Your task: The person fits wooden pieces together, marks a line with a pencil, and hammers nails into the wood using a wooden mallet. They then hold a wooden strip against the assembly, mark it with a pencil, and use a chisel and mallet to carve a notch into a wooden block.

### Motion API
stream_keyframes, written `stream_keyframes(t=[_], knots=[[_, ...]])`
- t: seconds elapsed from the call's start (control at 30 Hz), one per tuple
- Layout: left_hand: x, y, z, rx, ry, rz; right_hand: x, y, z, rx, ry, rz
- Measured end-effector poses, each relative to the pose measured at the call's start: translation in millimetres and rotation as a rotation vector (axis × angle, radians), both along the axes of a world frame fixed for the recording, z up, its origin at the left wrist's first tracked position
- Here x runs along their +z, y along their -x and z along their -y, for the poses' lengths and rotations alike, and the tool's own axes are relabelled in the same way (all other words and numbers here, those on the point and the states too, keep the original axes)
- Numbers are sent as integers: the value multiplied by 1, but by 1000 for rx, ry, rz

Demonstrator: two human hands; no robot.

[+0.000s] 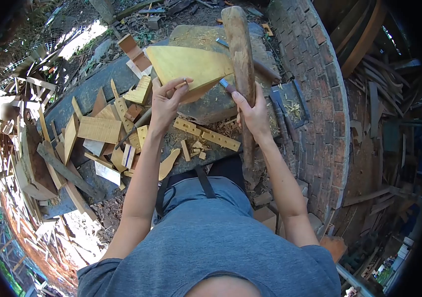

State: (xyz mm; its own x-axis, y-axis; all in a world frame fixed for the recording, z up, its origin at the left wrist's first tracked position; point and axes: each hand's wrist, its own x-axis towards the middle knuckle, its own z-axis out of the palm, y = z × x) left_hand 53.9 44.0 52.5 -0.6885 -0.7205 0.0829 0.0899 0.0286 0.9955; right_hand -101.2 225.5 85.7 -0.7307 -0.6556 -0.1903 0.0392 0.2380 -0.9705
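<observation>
Bright patchy daylight, washed-out glare at left, curved edges, black corners.

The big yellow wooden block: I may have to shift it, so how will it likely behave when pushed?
The big yellow wooden block should stay stiff, as it looks like thick, solid wood. It is probably heavier than the rectangular offcut, being bulkier. It may swivel rather than slide straight, since it narrows toward the right hand.
</observation>
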Motion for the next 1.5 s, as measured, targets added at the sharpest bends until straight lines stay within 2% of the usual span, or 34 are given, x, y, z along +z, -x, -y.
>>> stream_keyframes(t=[0.13, 0.3, 0.5, 0.53, 0.6, 0.67, 0.73, 0.83, 0.9, 1.0, 1.07, 1.13, 1.17, 1.27, 1.33, 1.37, 1.4, 1.5], knots=[[1, -1, 1, -30, -82, -21, 0, 2, -3, 8, -12, -59], [-8, -6, 3, 14, 217, 39, 0, 0, -1, 11, -27, -99], [-9, 1, -6, -36, 63, -107, -1, 1, 3, -9, -20, -147], [-13, 2, -7, -34, 62, -112, 2, 1, 1, -2, -85, -174], [-16, 3, -7, 94, 431, 110, 0, 3, -3, 6, -143, -208], [-10, 4, -10, 123, 492, 144, -14, 3, -10, -5, -66, -740], [-14, 3, -10, 150, 357, 88, 5, -11, -21, 13, -76, -715], [-18, -2, -7, 153, 409, 118, 20, -21, -40, 94, -141, -812], [-24, -4, -9, 137, 383, 151, 35, -23, -50, 284, -290, -853], [-25, -2, -8, 146, 365, 186, 47, -29, -55, 337, -251, -939], [-24, -3, -4, 182, 371, 204, 60, -35, -54, 340, -235, -924], [-26, -5, -2, 180, 355, 207, 69, -40, -52, 268, -64, -996], [-27, -6, -3, 184, 353, 211, 70, -42, -52, 273, -62, -992], [-24, -6, -10, 150, 477, 189, 72, -41, -60, 340, -137, -989], [-16, -6, -12, 156, 516, 210, 67, -36, -66, 436, -344, -790], [-27, -5, -12, 183, 465, 189, 65, -37, -65, 408, -217, -799], [-23, -8, -15, 192, 452, 204, 68, -42, -63, 427, -222, -787], [-11, -6, -17, 200, 475, 171, 75, -52, -62, 234, -42, -702]])
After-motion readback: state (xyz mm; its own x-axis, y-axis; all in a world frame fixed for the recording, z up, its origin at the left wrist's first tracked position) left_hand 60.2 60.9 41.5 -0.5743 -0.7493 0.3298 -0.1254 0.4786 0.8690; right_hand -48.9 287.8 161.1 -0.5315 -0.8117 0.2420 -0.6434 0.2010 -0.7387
